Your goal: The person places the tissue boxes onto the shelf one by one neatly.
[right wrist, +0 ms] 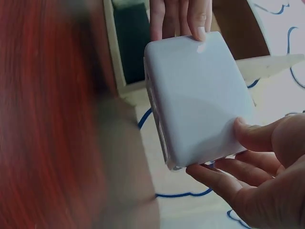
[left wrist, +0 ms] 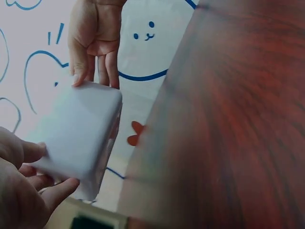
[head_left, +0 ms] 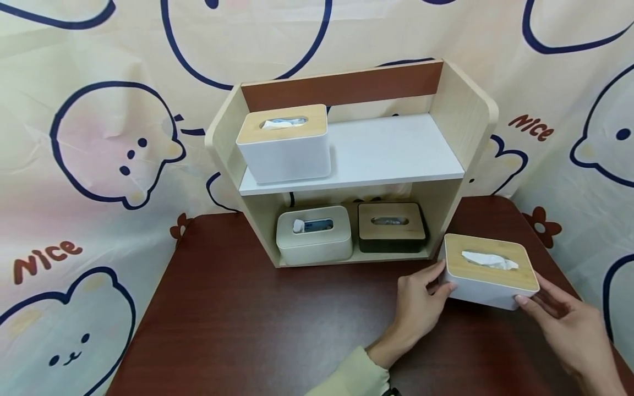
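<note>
A white tissue box (head_left: 487,267) with a light wood lid and a tissue in its slot is held between both hands, to the right of a small shelf. My left hand (head_left: 421,302) grips its left end, thumb on the front face. On the right end, my right hand (head_left: 569,324) holds it the same way. Both wrist views show the box's white front (left wrist: 78,126) with a hand at each end; the right wrist view has the right-hand thumb on that white face (right wrist: 200,95). Whether the box's underside touches the table cannot be told.
The two-level shelf (head_left: 396,148) stands at the table's back. Another white, wood-lidded tissue box (head_left: 287,159) sits upper left; a cream one (head_left: 317,247) and a dark one with a wood lid (head_left: 391,225) share the lower level. Patterned cloth (head_left: 124,55) hangs behind the brown table (head_left: 247,330).
</note>
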`<action>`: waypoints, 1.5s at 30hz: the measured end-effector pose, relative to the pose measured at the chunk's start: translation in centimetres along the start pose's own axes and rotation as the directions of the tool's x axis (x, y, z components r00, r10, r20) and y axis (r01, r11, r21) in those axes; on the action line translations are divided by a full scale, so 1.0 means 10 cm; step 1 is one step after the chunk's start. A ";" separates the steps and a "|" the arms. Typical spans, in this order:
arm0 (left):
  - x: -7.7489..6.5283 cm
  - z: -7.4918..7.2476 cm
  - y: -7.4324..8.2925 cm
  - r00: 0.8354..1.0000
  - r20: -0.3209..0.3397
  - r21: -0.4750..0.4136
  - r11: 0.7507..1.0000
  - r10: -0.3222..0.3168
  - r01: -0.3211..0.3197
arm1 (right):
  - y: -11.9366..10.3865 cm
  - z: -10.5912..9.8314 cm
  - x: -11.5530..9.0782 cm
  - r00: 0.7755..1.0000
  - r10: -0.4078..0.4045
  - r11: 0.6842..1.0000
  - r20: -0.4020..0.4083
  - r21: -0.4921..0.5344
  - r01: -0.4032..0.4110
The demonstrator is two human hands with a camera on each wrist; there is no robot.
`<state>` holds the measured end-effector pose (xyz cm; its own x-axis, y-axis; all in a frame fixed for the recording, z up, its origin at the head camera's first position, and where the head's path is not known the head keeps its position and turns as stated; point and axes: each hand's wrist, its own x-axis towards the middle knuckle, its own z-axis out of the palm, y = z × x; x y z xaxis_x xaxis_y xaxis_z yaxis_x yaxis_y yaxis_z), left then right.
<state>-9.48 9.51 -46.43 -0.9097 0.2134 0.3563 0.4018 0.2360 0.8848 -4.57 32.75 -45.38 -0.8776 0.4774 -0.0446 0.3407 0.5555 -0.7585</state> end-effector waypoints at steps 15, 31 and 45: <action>-0.18 -0.72 0.16 0.999 -0.006 -0.095 0.994 -0.049 0.048 | -0.51 0.06 -0.36 0.969 -0.248 0.959 0.020 -0.140 0.248; -0.09 -1.38 0.45 0.988 -0.152 -0.064 0.997 0.031 -0.041 | -1.19 0.20 -0.44 0.876 -0.482 0.867 -0.020 0.130 0.481; 0.09 -1.74 0.75 0.972 -0.193 -0.065 0.987 0.133 -0.148 | -1.67 0.08 -0.45 0.846 -0.527 0.828 -0.081 0.174 0.532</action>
<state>-9.09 -5.02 -34.25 -0.8510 0.0562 0.5222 0.5245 0.1396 0.8399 -6.57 20.75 -33.07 -0.8949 0.1661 0.4143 -0.2439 0.5955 -0.7654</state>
